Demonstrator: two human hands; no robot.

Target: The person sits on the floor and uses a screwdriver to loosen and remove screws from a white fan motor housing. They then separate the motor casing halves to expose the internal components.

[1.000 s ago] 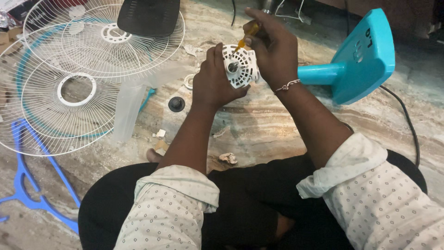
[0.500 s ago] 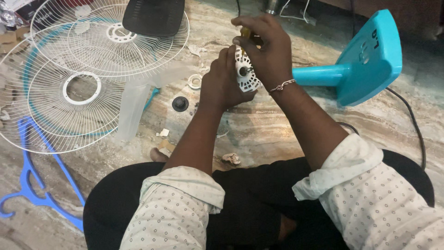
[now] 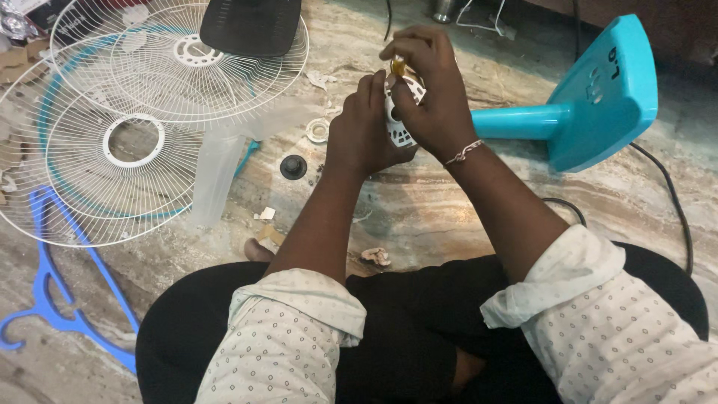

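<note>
While fan grilles [image 3: 149,127] lie detached on floor: left hand [image 3: 363,131] clamps white vented housing [image 3: 400,120]; right hand [image 3: 430,90] grips amber-handled screwdriver [image 3: 398,67]; housing work unfinished.

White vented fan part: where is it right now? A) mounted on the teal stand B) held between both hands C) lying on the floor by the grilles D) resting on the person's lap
B: the white vented fan part sits gripped between the left hand and right hand, above the floor, apart from the teal stand.

Home floor: marble slab [image 3: 449,217], dismantled fan grilles [image 3: 134,172].
</note>
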